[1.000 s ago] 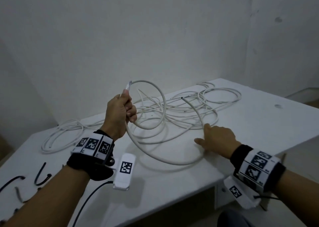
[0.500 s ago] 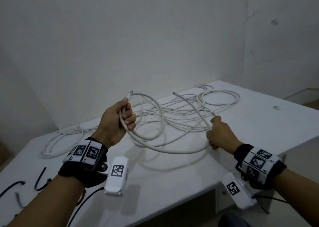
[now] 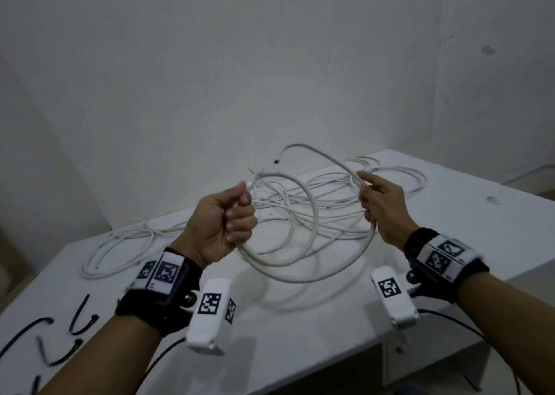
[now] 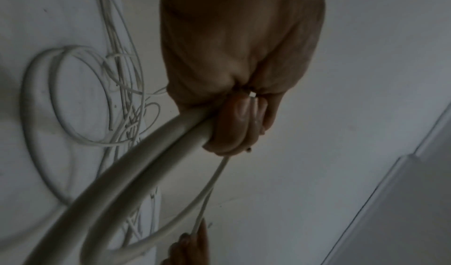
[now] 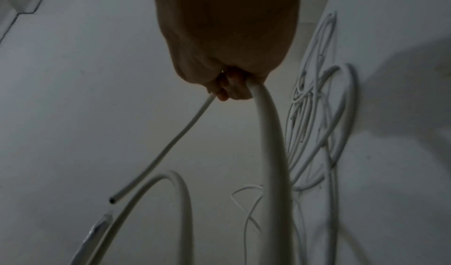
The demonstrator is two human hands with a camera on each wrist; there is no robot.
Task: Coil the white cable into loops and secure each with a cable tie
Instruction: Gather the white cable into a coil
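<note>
A long white cable (image 3: 303, 279) hangs in loops between my two raised hands above the white table (image 3: 300, 334). My left hand (image 3: 228, 223) grips two strands of it in a fist (image 4: 185, 130), with the plug end sticking up past the thumb. My right hand (image 3: 378, 205) holds the cable (image 5: 268, 118) further along, index finger pointing out. The free cut end (image 3: 276, 162) arcs up behind, also in the right wrist view (image 5: 112, 200). Black cable ties (image 3: 81, 325) lie at the table's near left.
More white cables (image 3: 330, 211) lie tangled at the back of the table, and another coil (image 3: 120, 244) sits at the left. A grey wall stands close behind. The table's right edge drops off near my right forearm.
Both hands have lifted off the table. The right hand took hold of the cable and raised it, so the loop now hangs in the air and the cut end swings upward.
</note>
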